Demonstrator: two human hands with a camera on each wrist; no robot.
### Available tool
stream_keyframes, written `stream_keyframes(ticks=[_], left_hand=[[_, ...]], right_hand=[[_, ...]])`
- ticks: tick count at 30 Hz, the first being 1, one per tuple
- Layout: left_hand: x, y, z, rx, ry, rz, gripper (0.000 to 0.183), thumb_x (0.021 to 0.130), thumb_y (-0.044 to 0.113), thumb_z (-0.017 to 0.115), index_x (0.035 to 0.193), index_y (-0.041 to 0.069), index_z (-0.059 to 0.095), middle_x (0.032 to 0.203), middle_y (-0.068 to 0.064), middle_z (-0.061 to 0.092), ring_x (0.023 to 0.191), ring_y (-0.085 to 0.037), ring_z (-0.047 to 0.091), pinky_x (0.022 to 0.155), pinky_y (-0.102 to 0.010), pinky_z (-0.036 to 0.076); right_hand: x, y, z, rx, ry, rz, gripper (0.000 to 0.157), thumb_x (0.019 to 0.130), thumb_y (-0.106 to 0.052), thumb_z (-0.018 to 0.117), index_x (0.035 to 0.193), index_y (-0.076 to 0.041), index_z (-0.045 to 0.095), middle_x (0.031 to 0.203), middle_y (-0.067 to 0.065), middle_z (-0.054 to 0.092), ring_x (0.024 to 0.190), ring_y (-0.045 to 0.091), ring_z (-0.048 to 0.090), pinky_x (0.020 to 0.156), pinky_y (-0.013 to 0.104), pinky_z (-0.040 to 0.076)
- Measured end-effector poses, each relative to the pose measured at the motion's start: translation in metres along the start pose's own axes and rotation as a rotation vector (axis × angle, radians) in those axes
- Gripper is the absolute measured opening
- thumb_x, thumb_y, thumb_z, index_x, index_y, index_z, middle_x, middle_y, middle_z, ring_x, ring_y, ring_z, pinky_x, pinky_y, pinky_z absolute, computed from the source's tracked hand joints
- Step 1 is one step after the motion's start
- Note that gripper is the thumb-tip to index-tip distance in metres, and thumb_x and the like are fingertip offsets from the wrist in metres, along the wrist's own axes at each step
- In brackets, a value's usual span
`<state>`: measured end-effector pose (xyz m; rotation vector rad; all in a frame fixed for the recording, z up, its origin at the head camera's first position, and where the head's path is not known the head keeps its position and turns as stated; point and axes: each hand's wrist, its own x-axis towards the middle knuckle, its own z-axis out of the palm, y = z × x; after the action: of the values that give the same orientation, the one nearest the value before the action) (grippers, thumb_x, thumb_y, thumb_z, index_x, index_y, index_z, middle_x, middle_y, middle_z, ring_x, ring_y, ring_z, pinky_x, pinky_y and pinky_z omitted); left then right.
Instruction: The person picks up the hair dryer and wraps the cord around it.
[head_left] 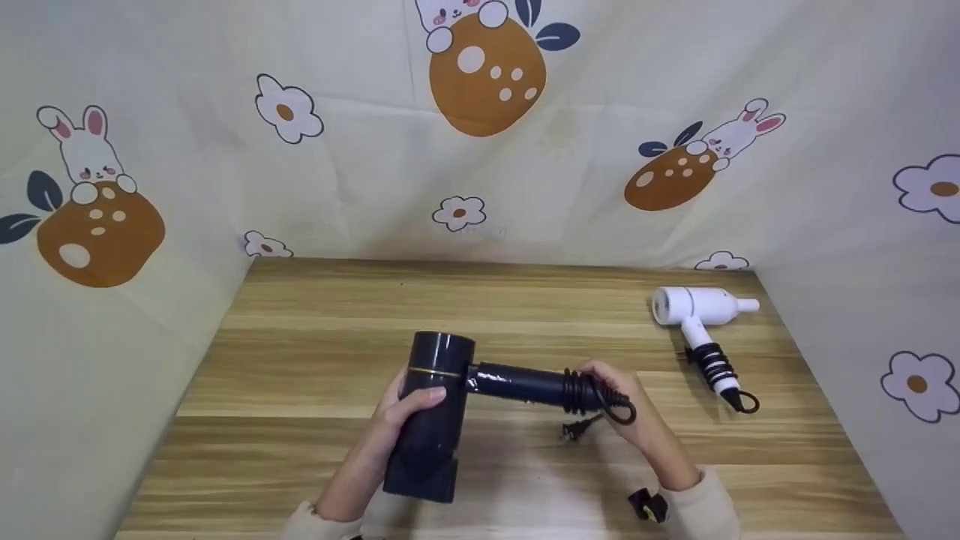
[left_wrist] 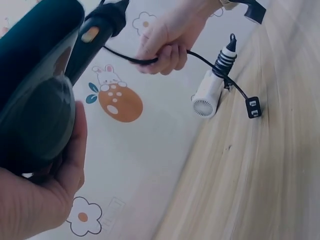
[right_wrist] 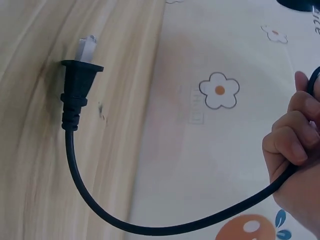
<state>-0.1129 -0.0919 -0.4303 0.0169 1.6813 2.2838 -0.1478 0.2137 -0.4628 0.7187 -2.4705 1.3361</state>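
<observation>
A dark hair dryer (head_left: 433,427) with a thin gold ring round its barrel is held over the table, its handle pointing right. My left hand (head_left: 396,421) grips the barrel from the left, thumb across the front. Black power cord (right_wrist: 165,231) is wound in several coils about the handle's end. At that end is my right hand (head_left: 639,426), its fingers curled round the cord in both wrist views. From this fist the free length droops to a two-pin plug (right_wrist: 79,87), whose prongs have a pale cover. The coils partly hide the right fingers in the head view.
A white hair dryer (head_left: 709,306) with its black cord wrapped on the handle lies at the table's back right. Near the right sleeve sits a small black piece with a yellow mark (head_left: 648,505). Patterned cloth (head_left: 360,172) encloses the wooden table (head_left: 330,300) at back and sides.
</observation>
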Motion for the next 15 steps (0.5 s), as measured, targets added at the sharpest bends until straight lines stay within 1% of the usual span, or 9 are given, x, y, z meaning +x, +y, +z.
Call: stream_keyframes(ticks=[3,5,7,9,11,15], left_hand=[[0.001,0.000,0.002,-0.033,0.079,-0.017,0.051,0.082,0.019,0.054,0.127,0.003,0.035,0.091,-0.007,0.060,0.077,-0.020,0.062,0.070,-0.034,0.053],[0.002,0.001,0.003,-0.047,0.119,-0.023,0.048,0.083,0.021,0.054,0.125,0.004,0.037,0.091,-0.007,0.060,0.078,-0.020,0.062,0.071,-0.035,0.053],[0.003,0.001,0.003,-0.059,0.150,-0.030,0.046,0.084,0.022,0.054,0.124,0.005,0.038,0.091,-0.008,0.060,0.077,-0.021,0.062,0.071,-0.035,0.053],[0.003,0.000,0.004,-0.068,0.173,-0.033,0.046,0.085,0.023,0.053,0.124,0.005,0.038,0.090,-0.008,0.060,0.076,-0.021,0.062,0.071,-0.036,0.053],[0.004,0.000,0.004,-0.082,0.184,-0.033,0.045,0.085,0.024,0.053,0.124,0.006,0.038,0.090,-0.008,0.059,0.075,-0.022,0.062,0.070,-0.037,0.053],[0.005,0.000,0.004,-0.096,0.201,-0.017,0.045,0.086,0.024,0.053,0.124,0.006,0.038,0.089,-0.008,0.059,0.073,-0.024,0.063,0.067,-0.039,0.055]], right_hand=[[-0.003,-0.009,0.006,-0.108,-0.029,0.013,0.015,0.085,0.007,0.055,0.089,-0.005,0.063,0.076,0.002,0.064,0.070,0.002,0.053,0.062,0.024,0.050],[-0.003,-0.015,0.010,-0.171,-0.031,0.015,0.013,0.088,0.001,0.054,0.087,-0.008,0.063,0.074,-0.001,0.063,0.065,0.001,0.050,0.059,0.022,0.047],[-0.003,-0.018,0.015,-0.246,-0.021,-0.060,0.013,0.089,-0.001,0.056,0.083,-0.011,0.062,0.072,-0.003,0.063,0.061,0.001,0.050,0.057,0.020,0.046],[-0.005,-0.022,0.019,-0.301,-0.010,-0.128,0.011,0.087,-0.004,0.059,0.079,-0.012,0.060,0.067,-0.006,0.062,0.056,-0.002,0.049,0.053,0.016,0.044],[-0.007,-0.026,0.020,-0.333,-0.007,-0.190,0.011,0.085,-0.006,0.063,0.078,-0.013,0.058,0.060,-0.008,0.058,0.050,-0.005,0.045,0.048,0.011,0.040],[-0.007,-0.039,0.018,-0.386,-0.007,-0.288,0.014,0.080,-0.010,0.070,0.080,-0.013,0.057,0.057,-0.012,0.053,0.047,-0.007,0.040,0.044,0.008,0.035]])
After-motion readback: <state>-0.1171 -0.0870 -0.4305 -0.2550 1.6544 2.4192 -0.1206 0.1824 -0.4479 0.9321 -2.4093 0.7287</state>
